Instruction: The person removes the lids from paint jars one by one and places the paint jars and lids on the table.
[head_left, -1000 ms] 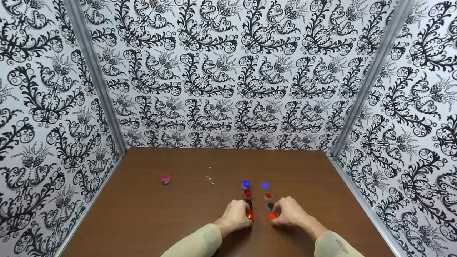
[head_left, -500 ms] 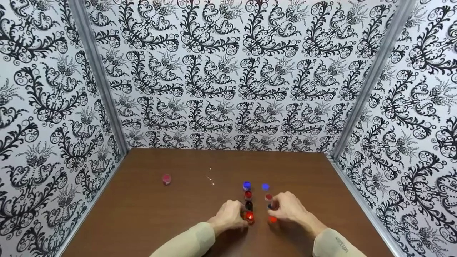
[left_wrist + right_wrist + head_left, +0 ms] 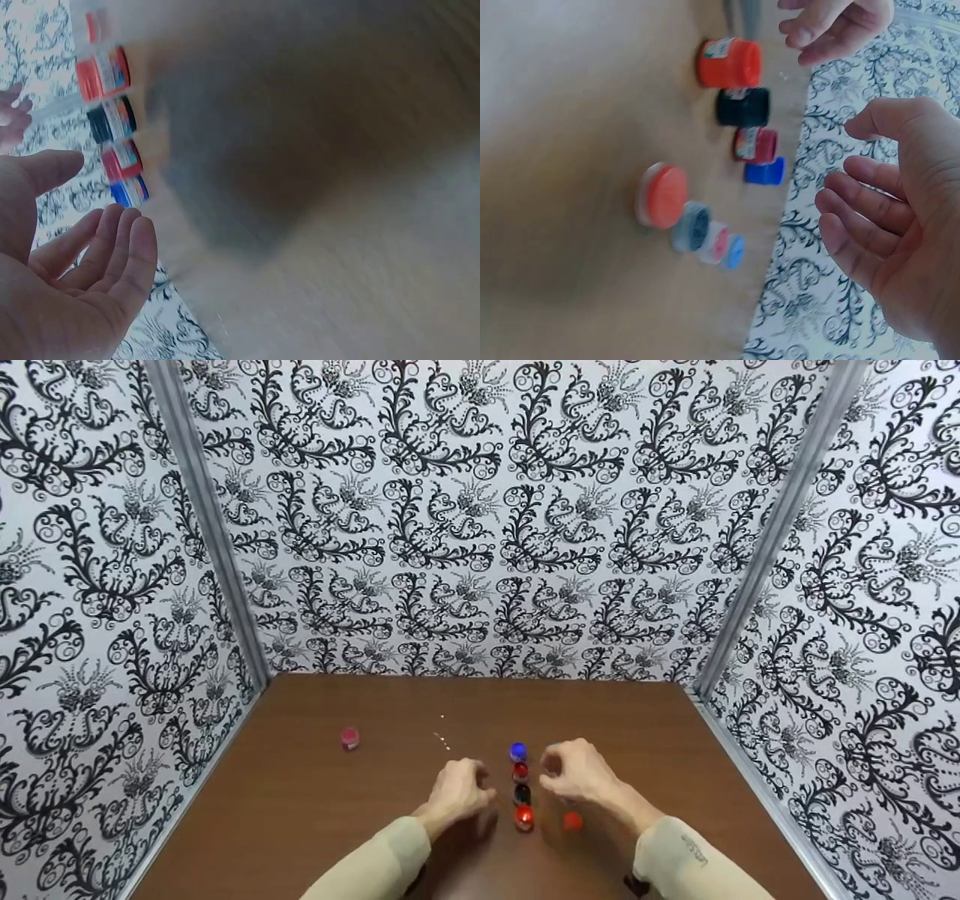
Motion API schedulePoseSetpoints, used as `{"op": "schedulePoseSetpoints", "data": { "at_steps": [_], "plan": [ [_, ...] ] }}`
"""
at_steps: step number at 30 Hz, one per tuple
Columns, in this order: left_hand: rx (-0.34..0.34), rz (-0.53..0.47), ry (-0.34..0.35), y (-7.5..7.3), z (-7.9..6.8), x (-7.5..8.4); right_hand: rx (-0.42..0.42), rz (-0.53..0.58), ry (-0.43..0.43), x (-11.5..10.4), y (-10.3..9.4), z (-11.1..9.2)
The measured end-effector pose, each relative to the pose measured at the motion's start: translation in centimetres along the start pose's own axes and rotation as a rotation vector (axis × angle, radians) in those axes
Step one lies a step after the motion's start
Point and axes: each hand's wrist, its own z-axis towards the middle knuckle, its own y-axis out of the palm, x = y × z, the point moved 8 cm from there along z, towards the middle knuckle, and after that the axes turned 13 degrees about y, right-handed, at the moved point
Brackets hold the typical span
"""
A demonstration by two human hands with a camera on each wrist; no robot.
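Four small paint jars would be several in a row: blue [image 3: 517, 751], dark red [image 3: 520, 772], black [image 3: 522, 794] and orange-red [image 3: 524, 817], each standing without its lid. Left of this row, my left hand [image 3: 454, 791] hovers with loosely bent fingers and holds nothing. On the row's other side my right hand [image 3: 583, 772], also holding nothing, hangs over the lids. Those lids lie in a matching row: orange [image 3: 666, 196], black [image 3: 697, 227], red [image 3: 719, 244] and blue [image 3: 736, 252]. In the head view my right hand hides most of them.
A closed-looking pink jar [image 3: 350, 738] stands apart at the left on the brown table [image 3: 300, 825]. Small white specks [image 3: 442, 739] mark the tabletop behind my left hand. Patterned walls [image 3: 480, 547] enclose the back and sides.
My left hand has let go of the orange-red jar and drawn back left. My right hand has left the orange and black lids and moved up and away from me.
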Motion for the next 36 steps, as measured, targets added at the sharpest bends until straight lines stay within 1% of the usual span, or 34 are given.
{"op": "schedulePoseSetpoints", "data": {
  "at_steps": [3,6,11,18,22,25,28,34,36],
  "plan": [
    [0.037,0.03,0.0,-0.8,0.0,-1.0,0.004,0.029,0.006,-0.9,-0.1,0.9],
    [0.055,0.047,-0.014,-1.5,-0.2,-1.8,0.011,0.056,0.004,-1.7,-0.1,1.7],
    [0.063,0.056,-0.073,-2.8,-0.6,-3.1,0.017,0.069,0.005,-2.8,0.2,3.1],
    [0.099,0.073,-0.144,-4.8,-1.1,-5.3,0.031,0.098,0.005,-4.4,0.9,4.6],
    [0.112,0.087,-0.189,-5.6,-1.7,-6.7,0.041,0.101,0.014,-5.4,1.5,5.4],
    [0.117,0.078,-0.238,-6.0,-2.4,-7.8,0.038,0.099,0.018,-6.2,2.1,6.0],
    [0.132,0.089,-0.268,-6.6,-3.0,-8.7,0.038,0.096,0.011,-6.9,2.5,6.4],
    [0.18,0.155,-0.275,-7.9,-3.8,-10.2,0.032,0.123,-0.004,-8.2,3.2,7.0],
    [0.194,0.172,-0.289,-8.3,-4.0,-10.7,0.025,0.132,-0.004,-8.5,3.4,7.2]
  ]
}}
